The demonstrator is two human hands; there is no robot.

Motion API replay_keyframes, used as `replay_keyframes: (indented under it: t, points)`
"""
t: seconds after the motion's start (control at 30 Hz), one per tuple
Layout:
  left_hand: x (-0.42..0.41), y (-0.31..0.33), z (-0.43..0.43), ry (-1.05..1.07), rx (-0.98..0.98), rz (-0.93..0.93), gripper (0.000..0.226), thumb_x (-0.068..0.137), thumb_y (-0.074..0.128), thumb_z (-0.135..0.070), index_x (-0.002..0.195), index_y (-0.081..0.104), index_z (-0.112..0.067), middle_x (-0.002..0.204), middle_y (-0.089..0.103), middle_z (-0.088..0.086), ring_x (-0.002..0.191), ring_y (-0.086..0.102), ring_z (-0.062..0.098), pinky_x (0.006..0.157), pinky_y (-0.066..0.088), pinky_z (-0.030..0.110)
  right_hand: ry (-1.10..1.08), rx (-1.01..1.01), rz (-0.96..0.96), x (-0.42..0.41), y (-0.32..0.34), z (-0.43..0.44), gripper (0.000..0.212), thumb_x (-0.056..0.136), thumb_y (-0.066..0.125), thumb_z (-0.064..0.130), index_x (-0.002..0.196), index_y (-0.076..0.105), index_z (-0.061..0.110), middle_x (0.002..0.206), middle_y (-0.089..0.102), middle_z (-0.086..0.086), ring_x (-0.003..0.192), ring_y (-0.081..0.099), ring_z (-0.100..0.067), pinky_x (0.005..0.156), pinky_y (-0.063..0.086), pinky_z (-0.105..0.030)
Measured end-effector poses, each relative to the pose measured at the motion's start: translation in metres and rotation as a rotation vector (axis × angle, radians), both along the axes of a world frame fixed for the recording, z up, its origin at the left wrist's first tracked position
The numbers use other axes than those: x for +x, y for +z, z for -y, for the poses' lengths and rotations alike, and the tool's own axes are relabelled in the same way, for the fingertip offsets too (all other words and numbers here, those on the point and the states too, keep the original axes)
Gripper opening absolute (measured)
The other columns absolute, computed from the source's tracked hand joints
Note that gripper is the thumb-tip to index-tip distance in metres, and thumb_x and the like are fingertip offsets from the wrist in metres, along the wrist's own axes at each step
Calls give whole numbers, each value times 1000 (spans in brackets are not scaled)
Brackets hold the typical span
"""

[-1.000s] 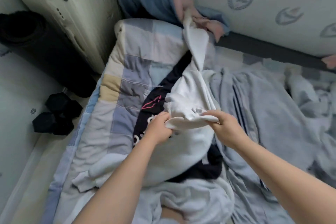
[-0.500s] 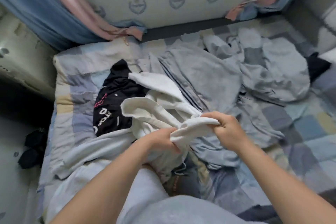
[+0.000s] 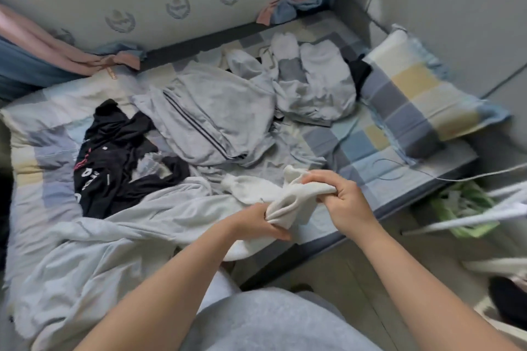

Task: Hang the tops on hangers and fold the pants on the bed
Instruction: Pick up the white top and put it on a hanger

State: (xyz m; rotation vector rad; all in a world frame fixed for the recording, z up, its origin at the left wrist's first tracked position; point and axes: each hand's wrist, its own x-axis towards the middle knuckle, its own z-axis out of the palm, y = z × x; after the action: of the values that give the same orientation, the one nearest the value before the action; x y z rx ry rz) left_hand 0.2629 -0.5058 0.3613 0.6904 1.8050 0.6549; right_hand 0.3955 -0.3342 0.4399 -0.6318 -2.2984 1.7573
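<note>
Both hands are closed on 1 cream-white soft knit garment (image 3: pixel 288 199), held bunched just above the front edge of the checked blue, grey and yellow bed (image 3: pixel 353 139). The left hand (image 3: pixel 263 221) pinches a fold of it from below, thumb and fingers pressed together on the cloth; the right hand (image 3: pixel 339 196) is fisted around the upper end, knuckles up. The rest of the garment trails down over the bed's front edge between the arms.

This looks like the sorting and opening-out step: the piece is too crumpled to tell whether it is a top or pants. The next move would call for shaking it open to find a hem, collar or waistband.

Farther back, a pale grey garment with 2 dark stripes (image 3: pixel 205 120) lies mid-bed, a black printed top (image 3: pixel 114 157) toward the left edge, and a checked pillow (image 3: pixel 416 100) at the right end. White plastic hangers (image 3: pixel 484 208) jut in beyond the bed's front right corner.
</note>
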Motion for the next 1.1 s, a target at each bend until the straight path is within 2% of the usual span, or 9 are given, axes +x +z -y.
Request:
replay_keyframes:
  t: [0.17, 0.3, 0.43, 0.57, 0.67, 0.77, 0.83, 0.97, 1.1]
  points:
    - [2, 41, 16, 222, 228, -82, 44, 62, 83, -56, 89, 62, -29, 71, 65, -26, 64, 58, -8, 58, 41, 11, -150, -9, -30, 35, 33, -6, 54, 90, 54, -12, 93, 78, 37, 114, 69, 21, 118, 60, -1, 99, 48, -31]
    - [-9, 74, 42, 374, 408, -120, 32, 86, 78, -25, 88, 51, -9, 65, 47, -13, 56, 42, 4, 50, 32, 14, -242, -2, -92, 46, 44, 13, 56, 93, 57, -9, 89, 77, 43, 113, 68, 25, 117, 59, 2, 102, 49, -31]
    - [-9, 115, 69, 477, 531, -393, 15, 95, 67, -18, 85, 56, -14, 66, 58, -18, 57, 48, -1, 54, 37, 15, -236, 40, -93, 47, 48, 46, 49, 93, 56, -8, 87, 76, 36, 118, 66, 20, 123, 55, -1, 110, 44, -34]
    - [7, 151, 89, 482, 613, -473, 18, 98, 63, -23, 85, 52, -19, 68, 54, -16, 48, 39, 3, 46, 29, 16, -185, 81, -54, 39, 60, 72, 38, 90, 60, -7, 111, 69, 23, 132, 58, 6, 128, 50, -4, 112, 41, -37]
    - [23, 174, 101, 433, 643, -508, 16, 98, 63, -24, 87, 52, -27, 85, 61, -15, 64, 55, 5, 56, 37, 14, -119, 93, -46, 35, 72, 91, 53, 87, 73, 4, 130, 55, 30, 141, 49, 8, 137, 41, -6, 116, 36, -34]
    - [31, 193, 104, 368, 665, -629, 10, 97, 63, -25, 93, 54, -26, 94, 62, -9, 91, 60, 13, 71, 43, 15, -31, 102, -85, 28, 87, 103, 78, 84, 80, 18, 142, 35, 44, 144, 35, 20, 131, 28, 20, 107, 30, -11]
    - [32, 202, 102, 298, 699, -723, 10, 96, 65, -23, 95, 55, -23, 96, 60, -9, 95, 57, 19, 80, 49, 31, 91, 217, -63, 21, 94, 103, 76, 83, 81, 24, 145, 40, 40, 154, 29, 19, 137, 26, 15, 109, 26, -13]
    - [27, 211, 97, 207, 760, -841, 17, 92, 69, -23, 92, 53, -28, 99, 48, -14, 98, 48, 19, 81, 43, 34, 194, 95, -78, 8, 107, 93, 14, 84, 78, 8, 89, 67, 13, 136, 59, 10, 121, 52, 9, 101, 44, -16]
    - [18, 214, 84, 194, 746, -886, 15, 89, 71, -23, 92, 56, -25, 105, 49, -9, 103, 47, 23, 86, 42, 35, 284, 40, -101, -2, 107, 75, 33, 83, 65, -13, 66, 51, 12, 80, 62, 1, 75, 57, -13, 71, 44, -24]
